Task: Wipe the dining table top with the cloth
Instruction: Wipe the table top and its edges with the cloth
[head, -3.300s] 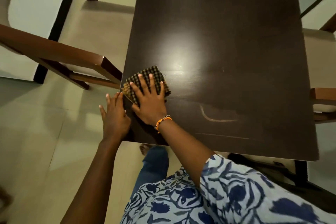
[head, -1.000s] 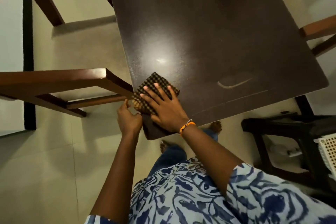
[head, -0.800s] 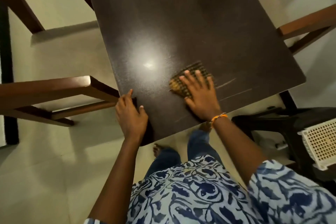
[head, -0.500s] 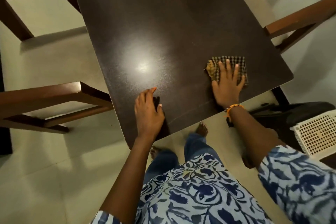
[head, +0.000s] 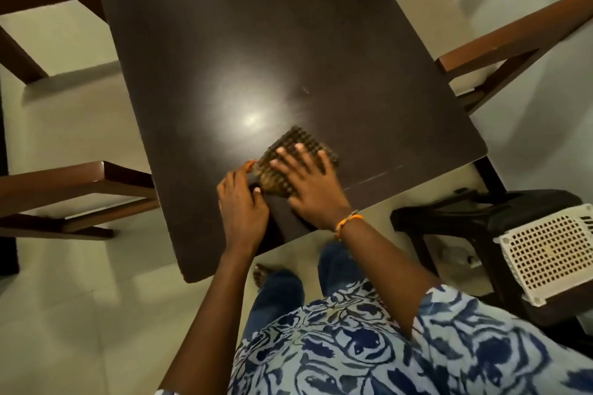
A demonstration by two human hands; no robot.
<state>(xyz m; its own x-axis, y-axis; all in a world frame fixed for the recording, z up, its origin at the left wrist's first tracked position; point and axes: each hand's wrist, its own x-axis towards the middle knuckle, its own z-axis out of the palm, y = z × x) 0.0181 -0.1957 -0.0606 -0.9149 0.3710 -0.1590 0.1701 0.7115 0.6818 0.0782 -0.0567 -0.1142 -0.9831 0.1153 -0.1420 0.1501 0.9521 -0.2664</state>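
Head view: right hand [head: 313, 184] flat, fingers spread on cloth [head: 298, 146]; left hand [head: 242, 208] loosely curled beside it.

Pale tiled floor [head: 64, 314], cushioned wooden chairs [head: 500, 38], black stool [head: 449, 212].

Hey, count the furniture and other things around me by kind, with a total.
Dark brown wooden dining table: 1
Brown wooden chairs with beige seats: 2
Black plastic stool: 1
White perforated plastic basket: 1
Checked brown-and-yellow cloth: 1
Total: 6
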